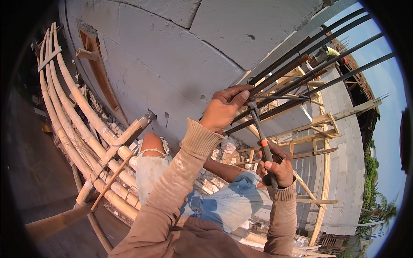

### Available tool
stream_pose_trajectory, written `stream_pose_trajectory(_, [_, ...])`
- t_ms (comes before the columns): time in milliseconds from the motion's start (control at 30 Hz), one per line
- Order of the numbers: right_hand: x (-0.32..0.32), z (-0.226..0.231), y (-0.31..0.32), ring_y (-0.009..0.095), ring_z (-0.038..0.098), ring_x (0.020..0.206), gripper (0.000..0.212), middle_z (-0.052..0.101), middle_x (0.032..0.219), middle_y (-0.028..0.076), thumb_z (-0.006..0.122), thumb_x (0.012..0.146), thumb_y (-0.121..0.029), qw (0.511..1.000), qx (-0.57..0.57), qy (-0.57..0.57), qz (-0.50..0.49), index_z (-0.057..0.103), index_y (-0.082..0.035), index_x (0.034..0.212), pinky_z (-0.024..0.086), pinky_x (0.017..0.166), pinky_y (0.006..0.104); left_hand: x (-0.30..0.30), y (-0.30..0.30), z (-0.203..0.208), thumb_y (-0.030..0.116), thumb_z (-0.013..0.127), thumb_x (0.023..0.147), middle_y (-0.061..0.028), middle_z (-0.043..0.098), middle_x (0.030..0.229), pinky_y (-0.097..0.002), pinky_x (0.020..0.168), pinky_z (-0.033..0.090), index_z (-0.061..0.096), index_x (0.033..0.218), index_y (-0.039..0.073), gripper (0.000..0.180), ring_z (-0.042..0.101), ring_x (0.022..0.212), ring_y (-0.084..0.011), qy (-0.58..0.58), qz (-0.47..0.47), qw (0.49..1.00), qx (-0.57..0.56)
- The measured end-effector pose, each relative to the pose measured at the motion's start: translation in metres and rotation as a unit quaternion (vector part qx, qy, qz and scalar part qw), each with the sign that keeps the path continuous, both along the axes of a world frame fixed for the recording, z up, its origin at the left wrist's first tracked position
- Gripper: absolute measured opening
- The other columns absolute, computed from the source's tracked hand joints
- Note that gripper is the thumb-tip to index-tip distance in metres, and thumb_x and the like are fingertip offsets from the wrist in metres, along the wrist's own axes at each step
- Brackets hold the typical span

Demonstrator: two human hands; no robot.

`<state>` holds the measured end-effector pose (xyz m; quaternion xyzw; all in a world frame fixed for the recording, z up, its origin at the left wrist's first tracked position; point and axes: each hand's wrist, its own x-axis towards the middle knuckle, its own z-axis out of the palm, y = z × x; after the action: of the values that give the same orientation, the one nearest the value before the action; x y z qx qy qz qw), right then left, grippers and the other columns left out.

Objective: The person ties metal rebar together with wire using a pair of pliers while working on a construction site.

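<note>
My left hand [226, 107] is closed, its thumb and fingers pinching the near end of a thin steel stirrup [282, 97] by the corner of the grey block wall [172, 60]. The stirrup lies across several long dark reinforcing bars [333, 68] that slant up to the right. My right hand [278, 167] is wrapped round the black grip of what looks like a hammer [258, 122], with a metal shaft and an orange band. Its head end is up against the stirrup, just beside my left thumb; the head's exact shape is hard to make out.
Bamboo scaffold poles [92, 142] run along the left, lashed to a cross pole [124, 139]. Wooden framing [318, 129] stands to the right before another block wall [344, 172]. Below lie rubble and a plastic bag [228, 145]. My knees are bent beneath my arms.
</note>
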<state>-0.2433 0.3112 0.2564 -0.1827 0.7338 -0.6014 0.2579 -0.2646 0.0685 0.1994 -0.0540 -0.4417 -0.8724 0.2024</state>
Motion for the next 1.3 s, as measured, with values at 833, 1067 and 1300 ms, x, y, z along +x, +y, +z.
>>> stream_pose_trajectory(833, [0.027, -0.007, 0.0, 0.026, 0.061, 0.043, 0.035, 0.06, 0.064, 0.018, 0.077, 0.08, 0.0, 0.968, -0.111, -0.211, 0.083, 0.051, 0.009, 0.103, 0.052, 0.037, 0.0351, -0.001, -0.003, -0.001, 0.02, 0.062, 0.103, -0.0084, 0.076, 0.105, -0.0209, 0.076, 0.048, 0.064, 0.128, -0.001, 0.033, 0.064, 0.089, -0.0068, -0.018, -0.034, 0.999, -0.03])
stream_pose_trajectory(1067, [0.038, -0.029, 0.0, 0.024, 0.065, 0.049, 0.03, 0.06, 0.065, 0.009, 0.08, 0.08, -0.005, 0.996, 0.012, -0.078, -0.051, 0.054, 0.004, 0.093, 0.049, 0.039, 0.0316, -0.004, -0.002, -0.001, 0.02, 0.064, 0.102, -0.0072, 0.074, 0.111, -0.026, 0.096, 0.049, 0.064, 0.129, -0.001, 0.035, 0.065, 0.106, -0.0122, -0.037, -0.041, 0.998, -0.025])
stream_pose_trajectory(1300, [0.065, -0.04, -0.003, 0.015, 0.051, 0.054, 0.062, 0.058, 0.08, 0.009, 0.084, 0.076, -0.016, 0.772, 0.254, 0.561, -0.159, 0.058, 0.008, 0.128, 0.043, 0.049, 0.0261, -0.007, 0.002, -0.004, 0.015, 0.06, 0.103, -0.0117, 0.073, 0.111, -0.0258, 0.093, 0.054, 0.062, 0.129, -0.005, 0.033, 0.068, 0.104, -0.0149, -0.013, -0.028, 0.999, 0.006])
